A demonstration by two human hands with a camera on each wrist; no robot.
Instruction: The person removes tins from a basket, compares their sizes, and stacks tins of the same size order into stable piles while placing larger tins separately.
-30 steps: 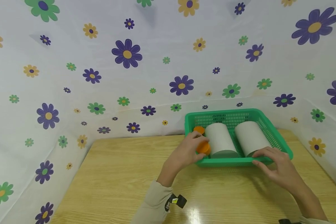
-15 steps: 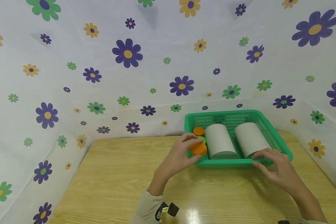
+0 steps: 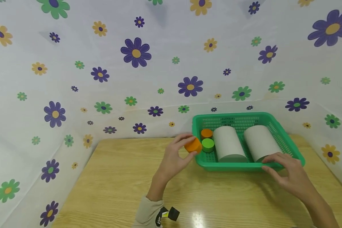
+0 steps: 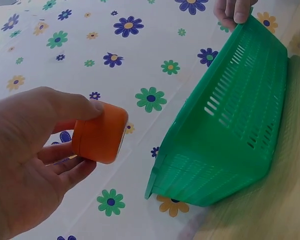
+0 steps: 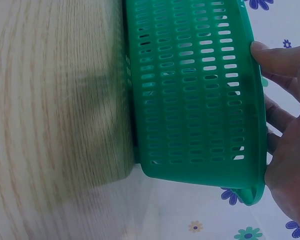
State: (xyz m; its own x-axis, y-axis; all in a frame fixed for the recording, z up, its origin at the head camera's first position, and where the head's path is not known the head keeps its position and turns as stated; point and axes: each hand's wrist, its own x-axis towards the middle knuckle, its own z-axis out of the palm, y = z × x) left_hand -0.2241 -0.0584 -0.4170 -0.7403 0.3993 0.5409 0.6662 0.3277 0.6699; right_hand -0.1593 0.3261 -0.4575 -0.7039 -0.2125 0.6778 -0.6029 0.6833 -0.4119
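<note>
While the left hand point(image 3: 172, 160) pinches an orange tub point(image 3: 193, 146) beside the left edge of the basket point(image 3: 231, 167), the right hand point(image 3: 291, 174) grips its front rim.
Inside, a green tub point(image 3: 208, 145) and second orange tub point(image 3: 206, 133) stand near that edge, crowded by the nearer of two white rolls point(image 3: 229, 144).

One green basket point(image 3: 231, 167), two white cylinders point(image 3: 229, 144), two orange containers point(image 3: 195, 146), one lime-green container point(image 3: 207, 145).

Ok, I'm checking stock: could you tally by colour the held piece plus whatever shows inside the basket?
Orange round pieces: 2 (one in the left hand, one in the basket)
Light-green round piece: 1
White cylinders: 2
Total: 5
</note>
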